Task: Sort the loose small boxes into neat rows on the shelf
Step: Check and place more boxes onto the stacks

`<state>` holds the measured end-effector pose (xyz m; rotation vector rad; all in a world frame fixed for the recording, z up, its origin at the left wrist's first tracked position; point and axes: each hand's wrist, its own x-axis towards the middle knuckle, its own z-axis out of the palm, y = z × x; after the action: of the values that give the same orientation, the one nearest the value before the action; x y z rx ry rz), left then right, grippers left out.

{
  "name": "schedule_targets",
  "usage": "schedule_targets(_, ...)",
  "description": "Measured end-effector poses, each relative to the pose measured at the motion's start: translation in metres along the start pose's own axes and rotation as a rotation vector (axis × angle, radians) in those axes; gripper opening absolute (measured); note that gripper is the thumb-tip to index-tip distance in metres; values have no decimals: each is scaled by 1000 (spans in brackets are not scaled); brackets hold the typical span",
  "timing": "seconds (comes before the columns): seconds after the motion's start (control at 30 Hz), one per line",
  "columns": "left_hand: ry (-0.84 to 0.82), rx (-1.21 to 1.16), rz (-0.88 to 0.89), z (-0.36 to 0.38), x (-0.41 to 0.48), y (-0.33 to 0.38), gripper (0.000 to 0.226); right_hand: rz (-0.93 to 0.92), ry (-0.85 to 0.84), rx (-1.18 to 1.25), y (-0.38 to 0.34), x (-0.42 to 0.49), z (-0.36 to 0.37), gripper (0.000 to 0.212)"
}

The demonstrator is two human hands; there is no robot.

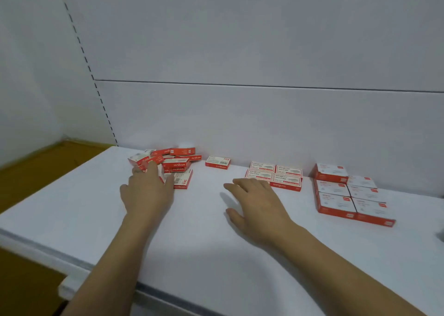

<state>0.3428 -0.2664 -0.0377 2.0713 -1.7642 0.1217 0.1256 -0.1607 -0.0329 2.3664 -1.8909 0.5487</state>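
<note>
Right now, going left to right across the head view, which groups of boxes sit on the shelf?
jumbled pile of boxes → lone box by the back wall → tidy two-by-two block → block of bigger boxes

Most likely a shop, or its stockroom. White display shelf with a pale edge strip, backed by white panels and a slotted upright as used in retail racking. Stocked with many identical red-and-white small boxes, some heaped, others in tidy blocks like merchandise. Brown floor beyond.
</note>
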Motion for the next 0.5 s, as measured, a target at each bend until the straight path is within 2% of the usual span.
schedule_targets(0.23,46,-57,28,2,3,3,33,47,47,20,4,-10,-1,55)
schedule_targets(0.5,8,-403,175,-22,-13,32,26,74,56,67,12,-16,-3,58)
